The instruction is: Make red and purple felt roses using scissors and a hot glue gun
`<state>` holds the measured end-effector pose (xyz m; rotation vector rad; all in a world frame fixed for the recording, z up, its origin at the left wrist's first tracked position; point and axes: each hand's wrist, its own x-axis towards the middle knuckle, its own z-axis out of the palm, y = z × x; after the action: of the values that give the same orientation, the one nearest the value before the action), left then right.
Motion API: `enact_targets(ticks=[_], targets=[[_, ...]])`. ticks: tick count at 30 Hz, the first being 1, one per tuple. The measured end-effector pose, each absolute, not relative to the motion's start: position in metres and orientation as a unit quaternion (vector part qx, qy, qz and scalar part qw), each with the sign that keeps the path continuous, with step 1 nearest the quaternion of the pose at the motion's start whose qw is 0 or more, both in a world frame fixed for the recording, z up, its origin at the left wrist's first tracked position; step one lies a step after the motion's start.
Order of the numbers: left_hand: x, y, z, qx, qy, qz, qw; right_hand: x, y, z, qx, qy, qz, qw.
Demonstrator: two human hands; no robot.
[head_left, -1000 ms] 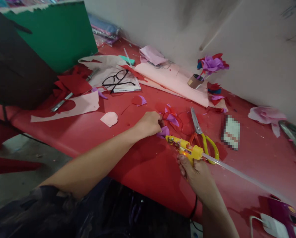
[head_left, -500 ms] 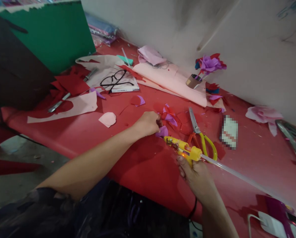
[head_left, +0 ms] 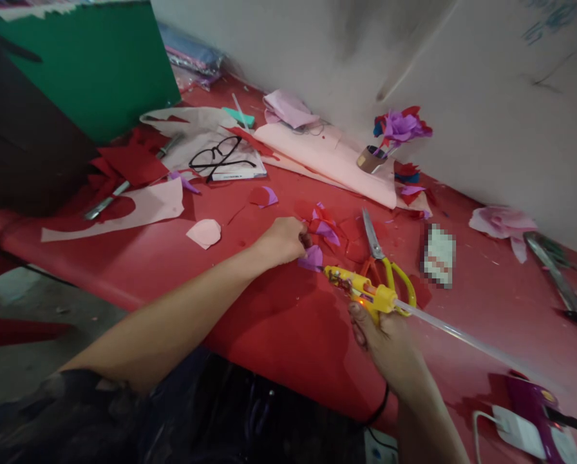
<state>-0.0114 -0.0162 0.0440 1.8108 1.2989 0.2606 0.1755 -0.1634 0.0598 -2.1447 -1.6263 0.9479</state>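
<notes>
My left hand is closed, pinching a small purple paper petal just above the red table. In my right hand is a yellow hot glue gun, its orange light lit. The nozzle sits at the petal's right edge; whether it touches cannot be made out. A long clear glue stick juts from the gun's back. Beyond my left fingers lie red and purple paper pieces. Scissors with yellow handles lie behind the gun, which partly hides them.
A pale pink petal and pink paper scrap lie to the left. Eyeglasses rest on a booklet. Paper flowers stand in a small cup. A purple power strip with a white plug is at lower right.
The glue gun in my right hand has shifted slightly right, away from the purple petal, showing more of it. My left hand keeps its pinch. The whole view has shifted a little.
</notes>
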Motion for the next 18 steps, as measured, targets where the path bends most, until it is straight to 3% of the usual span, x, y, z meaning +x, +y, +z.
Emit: enact_targets(ticks=[18], targets=[[-0.012, -0.015, 0.037, 0.714, 0.521, 0.121, 0.451, 0.174, -0.164, 0.07, -0.749, -0.573, 0.3, 0.145]])
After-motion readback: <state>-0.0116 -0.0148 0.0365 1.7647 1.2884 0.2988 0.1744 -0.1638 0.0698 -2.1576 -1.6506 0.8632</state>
